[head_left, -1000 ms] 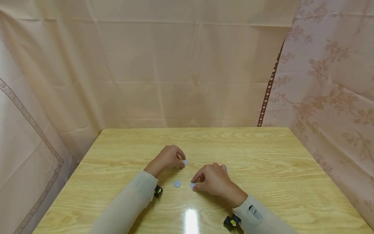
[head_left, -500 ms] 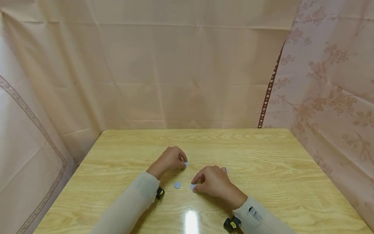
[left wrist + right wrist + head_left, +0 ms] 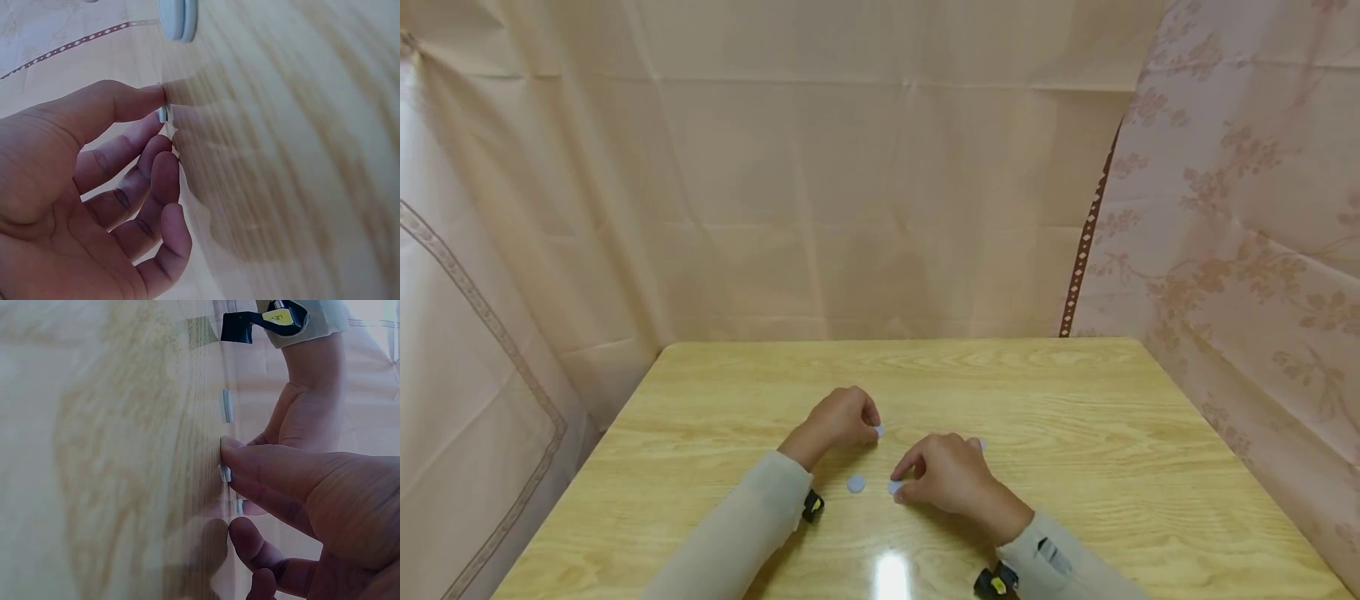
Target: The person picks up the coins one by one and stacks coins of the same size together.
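A pale round disc (image 3: 896, 488) at the lower centre of the head view sits at the fingertips of the right hand (image 3: 951, 473), whose thumb and index finger pinch it by the edges; the right wrist view shows it low against the tabletop (image 3: 1075, 417), with other fingers loosely curled lower in that frame. Just to its left, a loose disc (image 3: 856, 483) lies flat, touched by neither hand. A little farther off, right of centre, the edge of a partly hidden disc (image 3: 983, 446) shows past the right hand's knuckles. Farthest of the four, at about mid-frame, a left-held disc (image 3: 880, 431) is pinched between thumb and index finger of the left hand (image 3: 842, 415); the left wrist view puts it at the wood surface, though whether it is pressed down or just clear I cannot tell. For neat handling, I would use a light pinch on the rims, hold each piece level as it is placed, then part the fingertips outwards so nothing drags; the right knuckles are best held away from the disc behind them, and neither hand should brush the loose one. Beyond the tabletop's far edge, a beige curtain (image 3: 865, 208) fills the upper frame.
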A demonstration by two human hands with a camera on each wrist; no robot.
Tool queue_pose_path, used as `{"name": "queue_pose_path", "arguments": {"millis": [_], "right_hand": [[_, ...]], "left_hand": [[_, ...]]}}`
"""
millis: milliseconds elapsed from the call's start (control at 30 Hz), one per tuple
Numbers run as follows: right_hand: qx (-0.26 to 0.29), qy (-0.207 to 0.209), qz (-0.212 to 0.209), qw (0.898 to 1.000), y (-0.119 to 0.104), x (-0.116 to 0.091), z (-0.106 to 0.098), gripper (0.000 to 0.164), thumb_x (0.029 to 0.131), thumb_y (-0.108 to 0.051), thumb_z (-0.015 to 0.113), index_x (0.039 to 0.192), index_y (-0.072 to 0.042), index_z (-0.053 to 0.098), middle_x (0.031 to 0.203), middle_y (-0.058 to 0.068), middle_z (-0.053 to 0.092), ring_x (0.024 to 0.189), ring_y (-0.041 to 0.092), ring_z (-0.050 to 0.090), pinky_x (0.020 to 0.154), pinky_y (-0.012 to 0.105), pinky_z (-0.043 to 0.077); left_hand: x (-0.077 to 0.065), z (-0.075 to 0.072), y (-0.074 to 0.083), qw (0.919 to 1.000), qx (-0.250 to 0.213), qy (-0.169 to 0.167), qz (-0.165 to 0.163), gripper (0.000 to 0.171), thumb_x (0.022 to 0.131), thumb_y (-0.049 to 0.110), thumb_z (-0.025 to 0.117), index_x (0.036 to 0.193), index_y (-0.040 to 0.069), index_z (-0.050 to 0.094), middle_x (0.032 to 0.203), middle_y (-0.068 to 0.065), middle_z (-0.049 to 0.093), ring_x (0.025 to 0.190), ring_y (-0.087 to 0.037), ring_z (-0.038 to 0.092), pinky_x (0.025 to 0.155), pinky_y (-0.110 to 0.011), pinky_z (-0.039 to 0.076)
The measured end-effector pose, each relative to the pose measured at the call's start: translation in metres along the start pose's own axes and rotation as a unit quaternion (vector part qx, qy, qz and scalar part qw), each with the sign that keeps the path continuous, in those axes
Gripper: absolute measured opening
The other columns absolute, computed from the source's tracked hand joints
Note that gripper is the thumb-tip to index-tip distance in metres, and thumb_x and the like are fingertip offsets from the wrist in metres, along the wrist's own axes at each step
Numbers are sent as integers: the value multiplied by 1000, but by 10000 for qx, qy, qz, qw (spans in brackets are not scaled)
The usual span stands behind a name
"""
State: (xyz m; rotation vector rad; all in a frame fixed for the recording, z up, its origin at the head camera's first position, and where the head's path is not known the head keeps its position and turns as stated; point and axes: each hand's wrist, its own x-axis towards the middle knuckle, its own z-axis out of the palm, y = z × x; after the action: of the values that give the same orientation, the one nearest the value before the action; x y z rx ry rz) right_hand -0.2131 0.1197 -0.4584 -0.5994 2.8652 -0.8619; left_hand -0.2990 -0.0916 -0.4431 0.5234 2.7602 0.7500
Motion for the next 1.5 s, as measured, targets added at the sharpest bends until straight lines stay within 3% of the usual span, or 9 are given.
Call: {"name": "queue_pose_path", "arguments": {"millis": [400,567,900,1100,1300,1367,1500], "right_hand": [[-11,12,4,10000,2,0,1,15,74,-45,91,84,-42,81,72,-24,61,69,4,53,72,41,26],[-52,44,18,10000,2,0,0,15,73,-44,92,83,-42,81,70,-24,61,68,3,53,71,41,26],[-65,29,-19,10000,2,1,0,14,74,-44,92,83,-42,81,70,-24,61,68,3,53,70,40,26],[-47,-9,-66,10000,3,1,0,15,74,-44,91,84,-41,81,71,-24,62,69,2,53,71,41,27],[94,-85,-143,9998,4,1,0,15,75,-42,91,85,-38,82,71,-23,62,67,3,54,71,40,30],[192,-142,-194,9995,4,1,0,15,76,-41,91,87,-35,82,70,-21,62,64,4,53,68,39,36],[559,-320,-246,9976,6,1,-1,17,78,-34,91,92,-27,83,68,-14,61,56,5,50,52,25,42]], "left_hand": [[-3,3,5,9943,718,277,740,13,84,14,84,87,17,72,80,9,66,74,-12,58,68,-32,50],[-4,3,7,9932,808,274,798,12,85,15,83,90,18,72,84,6,70,75,-11,61,68,-33,52],[-4,3,0,9958,-17,110,905,11,86,8,74,93,16,73,77,6,67,66,-11,59,63,-29,49],[-7,0,0,9957,-483,-66,785,26,90,9,70,116,12,76,76,6,68,61,-9,57,58,-26,48],[-15,-4,-2,9943,-729,115,766,20,96,15,72,115,14,79,86,7,73,72,-9,64,68,-30,54],[-18,-5,-2,9930,-801,194,844,19,96,14,72,114,13,79,89,7,74,77,-9,66,71,-31,56],[-24,-8,-2,9903,-904,288,1018,19,95,12,72,113,12,78,90,6,75,80,-8,67,72,-30,56]]}}
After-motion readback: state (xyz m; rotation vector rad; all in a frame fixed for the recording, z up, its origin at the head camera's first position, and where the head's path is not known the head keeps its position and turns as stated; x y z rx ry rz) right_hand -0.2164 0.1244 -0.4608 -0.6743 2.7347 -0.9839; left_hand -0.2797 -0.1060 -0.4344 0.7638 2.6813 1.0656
